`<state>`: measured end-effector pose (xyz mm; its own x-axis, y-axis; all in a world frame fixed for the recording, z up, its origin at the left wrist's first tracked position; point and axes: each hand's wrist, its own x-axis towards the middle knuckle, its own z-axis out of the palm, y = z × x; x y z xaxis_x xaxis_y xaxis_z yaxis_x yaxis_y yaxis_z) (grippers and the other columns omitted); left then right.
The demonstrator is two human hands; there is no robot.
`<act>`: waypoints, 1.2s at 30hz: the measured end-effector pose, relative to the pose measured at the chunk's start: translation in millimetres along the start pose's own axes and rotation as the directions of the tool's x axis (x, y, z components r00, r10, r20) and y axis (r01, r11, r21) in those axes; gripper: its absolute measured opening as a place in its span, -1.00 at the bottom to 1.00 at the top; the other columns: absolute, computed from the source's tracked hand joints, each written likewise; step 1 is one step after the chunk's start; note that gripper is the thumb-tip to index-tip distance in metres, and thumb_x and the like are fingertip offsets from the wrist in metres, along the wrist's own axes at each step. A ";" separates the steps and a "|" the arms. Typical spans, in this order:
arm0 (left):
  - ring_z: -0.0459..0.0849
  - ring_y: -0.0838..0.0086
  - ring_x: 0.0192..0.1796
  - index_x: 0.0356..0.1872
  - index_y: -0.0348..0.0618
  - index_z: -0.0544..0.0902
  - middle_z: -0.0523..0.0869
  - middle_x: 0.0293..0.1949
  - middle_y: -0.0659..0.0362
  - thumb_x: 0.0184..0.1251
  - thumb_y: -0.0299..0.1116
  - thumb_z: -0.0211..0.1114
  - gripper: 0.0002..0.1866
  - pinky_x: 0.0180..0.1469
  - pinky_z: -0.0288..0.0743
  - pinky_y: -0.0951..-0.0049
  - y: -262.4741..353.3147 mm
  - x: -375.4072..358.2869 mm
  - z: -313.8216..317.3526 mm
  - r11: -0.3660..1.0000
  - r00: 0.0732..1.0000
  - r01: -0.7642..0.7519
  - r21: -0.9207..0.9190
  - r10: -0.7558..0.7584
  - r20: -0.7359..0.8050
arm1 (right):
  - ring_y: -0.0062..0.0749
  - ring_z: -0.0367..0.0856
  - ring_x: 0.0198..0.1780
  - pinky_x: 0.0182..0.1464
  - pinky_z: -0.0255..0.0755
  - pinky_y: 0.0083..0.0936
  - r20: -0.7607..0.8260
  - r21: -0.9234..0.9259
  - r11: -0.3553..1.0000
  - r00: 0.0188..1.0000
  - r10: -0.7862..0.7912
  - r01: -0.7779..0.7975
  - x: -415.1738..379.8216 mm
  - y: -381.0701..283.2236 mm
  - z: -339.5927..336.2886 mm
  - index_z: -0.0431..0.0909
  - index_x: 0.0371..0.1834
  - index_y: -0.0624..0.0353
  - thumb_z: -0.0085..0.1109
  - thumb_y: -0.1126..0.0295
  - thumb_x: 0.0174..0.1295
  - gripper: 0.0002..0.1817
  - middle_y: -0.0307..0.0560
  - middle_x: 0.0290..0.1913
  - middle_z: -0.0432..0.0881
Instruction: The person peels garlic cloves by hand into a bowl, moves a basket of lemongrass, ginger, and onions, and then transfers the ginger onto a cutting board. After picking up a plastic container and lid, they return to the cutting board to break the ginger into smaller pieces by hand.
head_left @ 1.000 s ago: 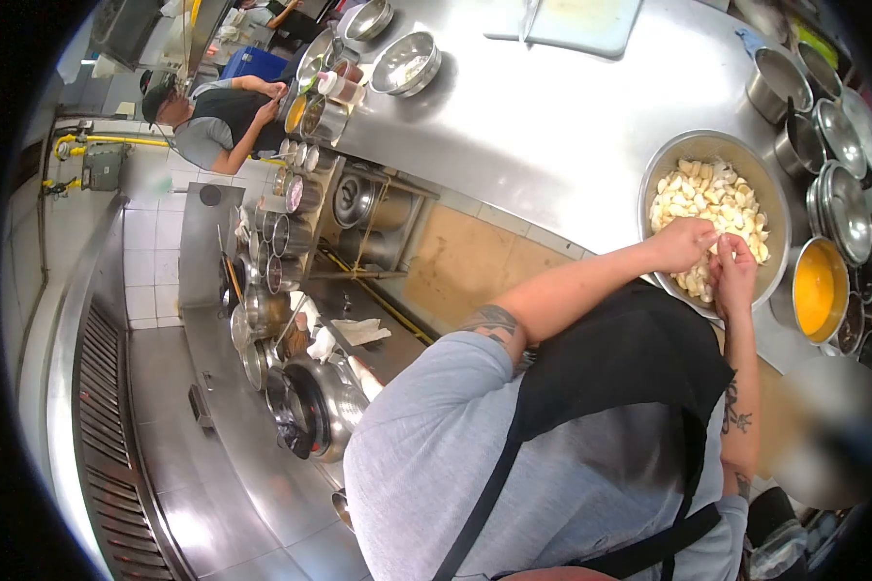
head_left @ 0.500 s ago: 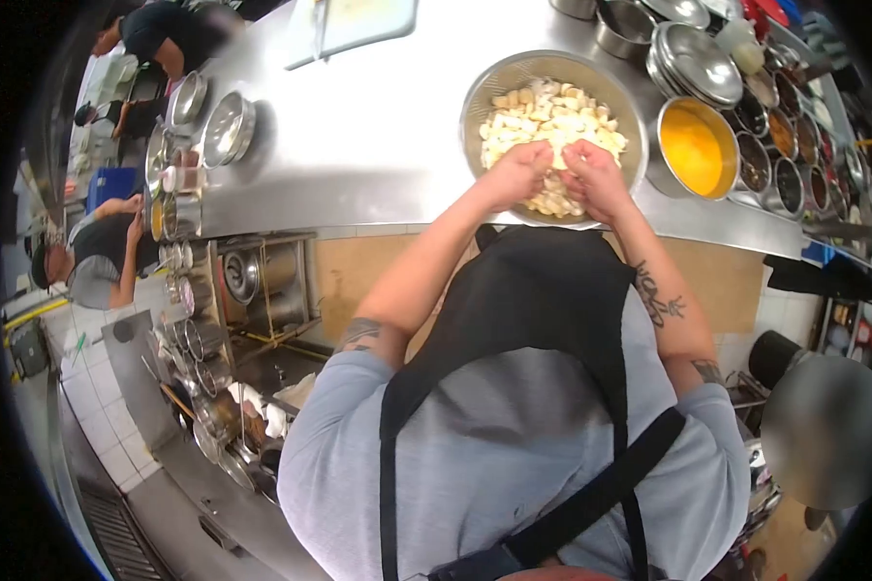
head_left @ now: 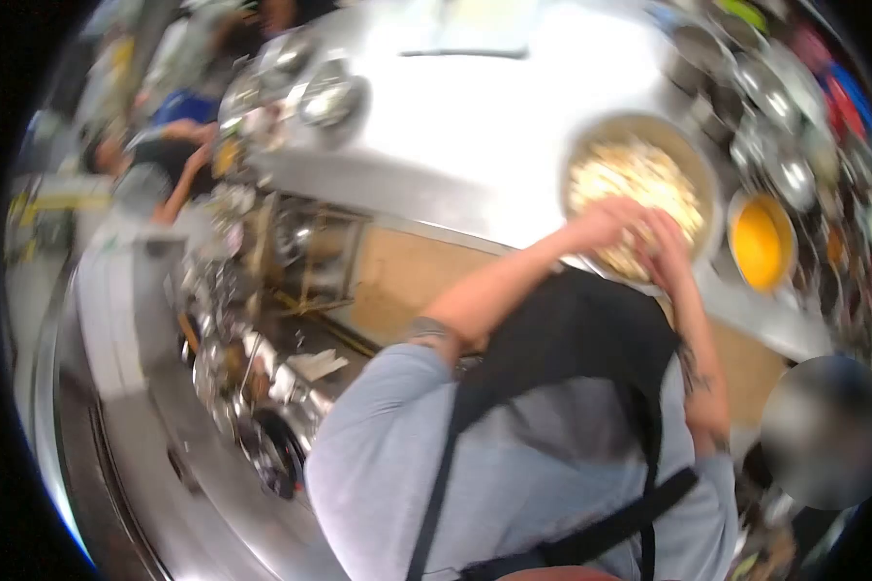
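Observation:
A round metal colander point(head_left: 579, 169) stands on the steel counter, filled with pale, cream-coloured food chunks point(head_left: 639, 174) whose kind the blur hides. Over its near edge my left hand point(head_left: 607, 224) and my right hand point(head_left: 667, 250) are close together, fingers curled inward and touching or almost touching. Both look closed in a pinch above the chunks. Whatever lies between the fingers is too smeared to name. To the right of the colander is a metal pot of bright orange-yellow liquid point(head_left: 761, 242).
Stacked metal lids point(head_left: 785, 174) and several containers crowd the counter's right side. A pale cutting board point(head_left: 484, 27) lies at the far edge, with metal bowls point(head_left: 327, 102) at the left. A co-worker point(head_left: 160, 174) stands beyond them. Pans point(head_left: 228, 373) line the lower left.
The whole view has swung and blurred, so the colander and counter appear farther right and lower. My hands stay together over the colander, still pinched.

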<state>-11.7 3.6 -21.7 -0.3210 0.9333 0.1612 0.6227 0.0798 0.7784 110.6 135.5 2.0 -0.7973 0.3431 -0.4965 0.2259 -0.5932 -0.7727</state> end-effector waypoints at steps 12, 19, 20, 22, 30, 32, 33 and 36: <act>0.43 0.64 -0.54 -0.25 -0.13 0.49 0.54 -0.49 0.26 0.52 -0.24 0.20 -0.80 -0.54 0.32 0.59 24.3 4.1 -16.2 0.393 0.869 0.319 -0.862 -0.485 0.101 | -0.70 0.32 -0.69 -0.68 0.13 -0.69 0.081 -0.254 0.962 0.993 -0.085 0.103 2.7 7.9 8.8 0.41 -0.20 0.07 0.35 0.50 0.24 -0.75 -0.31 -0.56 0.48; 0.38 0.66 -0.57 -0.25 -0.13 0.48 0.53 -0.51 0.25 0.50 -0.29 0.22 -0.83 -0.56 0.25 0.59 32.6 2.2 -20.8 0.209 0.831 0.302 -0.930 -0.536 0.149 | -0.71 0.31 -0.70 -0.69 0.11 -0.71 0.127 -0.214 0.968 0.986 -0.107 0.133 4.0 8.2 3.0 0.47 -0.15 0.15 0.29 0.47 0.30 -0.82 -0.32 -0.55 0.48; 0.37 0.66 -0.57 -0.25 -0.13 0.48 0.53 -0.52 0.26 0.50 -0.30 0.21 -0.84 -0.56 0.23 0.58 30.1 2.6 -18.5 0.233 0.825 0.317 -0.919 -0.546 0.146 | -0.71 0.31 -0.70 -0.69 0.11 -0.71 0.119 -0.213 0.968 0.987 -0.106 0.130 3.6 7.8 3.5 0.48 -0.14 0.17 0.28 0.46 0.31 -0.83 -0.32 -0.55 0.48; 0.35 0.66 -0.58 -0.25 -0.13 0.49 0.51 -0.54 0.27 0.51 -0.30 0.20 -0.85 -0.57 0.20 0.57 23.8 4.8 -12.6 0.281 0.813 0.344 -0.896 -0.566 0.135 | -0.73 0.30 -0.69 -0.69 0.10 -0.73 0.104 -0.201 0.972 0.990 -0.099 0.118 3.9 7.4 1.8 0.51 -0.12 0.19 0.26 0.44 0.33 -0.85 -0.32 -0.54 0.48; 0.38 0.61 -0.57 -0.24 -0.19 0.57 0.52 -0.58 0.25 0.48 -0.19 0.22 -0.75 -0.55 0.25 0.46 25.9 5.2 -10.0 0.612 0.807 0.467 -0.638 -0.590 0.025 | -0.78 0.27 -0.63 -0.67 0.09 -0.78 0.008 -0.072 0.987 0.990 -0.140 0.140 4.8 3.9 -1.7 0.55 -0.05 0.17 0.21 0.37 0.40 -0.84 -0.31 -0.44 0.53; 0.41 0.59 -0.54 -0.21 -0.21 0.59 0.55 -0.55 0.23 0.47 -0.17 0.24 -0.73 -0.52 0.29 0.44 30.1 4.6 -11.0 0.648 0.815 0.478 -0.593 -0.579 0.025 | -0.78 0.25 -0.62 -0.65 0.07 -0.76 -0.016 -0.087 0.987 0.990 -0.140 0.139 2.5 1.4 0.7 0.54 -0.04 0.17 0.17 0.37 0.42 -0.84 -0.32 -0.43 0.49; 0.42 0.59 -0.51 -0.19 -0.22 0.61 0.56 -0.53 0.23 0.47 -0.17 0.24 -0.72 -0.50 0.31 0.43 33.7 3.9 -14.1 0.637 0.809 0.494 -0.592 -0.586 0.045 | -0.77 0.23 -0.61 -0.65 0.06 -0.76 -0.028 -0.093 0.986 0.989 -0.144 0.140 2.4 -0.3 1.8 0.53 -0.04 0.18 0.14 0.37 0.44 -0.85 -0.32 -0.43 0.46; 0.46 0.58 -0.45 -0.14 -0.24 0.62 0.60 -0.48 0.22 0.46 -0.16 0.25 -0.70 -0.43 0.36 0.44 31.0 5.4 -11.7 0.653 0.823 0.490 -0.578 -0.566 0.058 | -0.78 0.23 -0.61 -0.64 0.06 -0.76 -0.029 -0.105 0.982 0.986 -0.163 0.159 6.8 3.6 -3.7 0.53 -0.03 0.17 0.15 0.37 0.44 -0.84 -0.33 -0.43 0.46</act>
<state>-2.5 7.0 10.4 -0.5751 0.7428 -0.3429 -0.1634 0.3063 0.9378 108.1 138.4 -5.6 -0.8072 0.4558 -0.3752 0.1535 -0.4515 -0.8789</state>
